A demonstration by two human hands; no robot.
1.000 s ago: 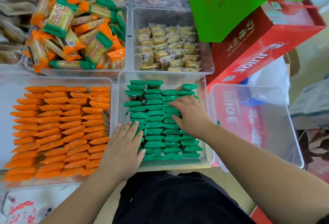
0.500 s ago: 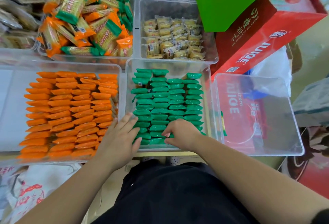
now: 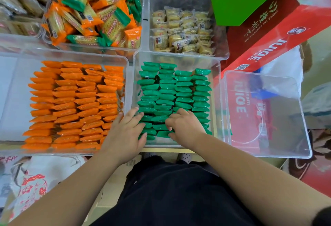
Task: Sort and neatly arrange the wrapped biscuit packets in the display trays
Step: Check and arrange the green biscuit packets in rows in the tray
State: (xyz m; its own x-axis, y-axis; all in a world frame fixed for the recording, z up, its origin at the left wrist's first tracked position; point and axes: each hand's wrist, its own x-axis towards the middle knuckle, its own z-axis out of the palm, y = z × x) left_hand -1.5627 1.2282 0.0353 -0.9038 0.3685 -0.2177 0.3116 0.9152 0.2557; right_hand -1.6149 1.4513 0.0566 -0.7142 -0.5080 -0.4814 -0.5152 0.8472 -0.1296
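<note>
Green wrapped biscuit packets [image 3: 179, 91] stand in neat rows inside a clear tray [image 3: 217, 100] at the centre. To its left, orange packets [image 3: 75, 103] fill another clear tray [image 3: 10, 100] in rows. My left hand [image 3: 128, 132] rests with straight fingers on the near-left green packets. My right hand [image 3: 184, 127] lies on the near-middle green rows, its fingers bent down onto the packets. The packets under both hands are hidden.
A clear tray [image 3: 302, 136] with nothing in it sits at the right over a red juice box. Behind are a bin of mixed orange and green packets [image 3: 93, 14], a bin of pale yellow cakes [image 3: 180, 32], and a red juice carton [image 3: 268, 33].
My right hand slid from the tray's far middle toward me onto the near rows. My left hand shifted slightly right onto the green packets. The green rows look straighter.
</note>
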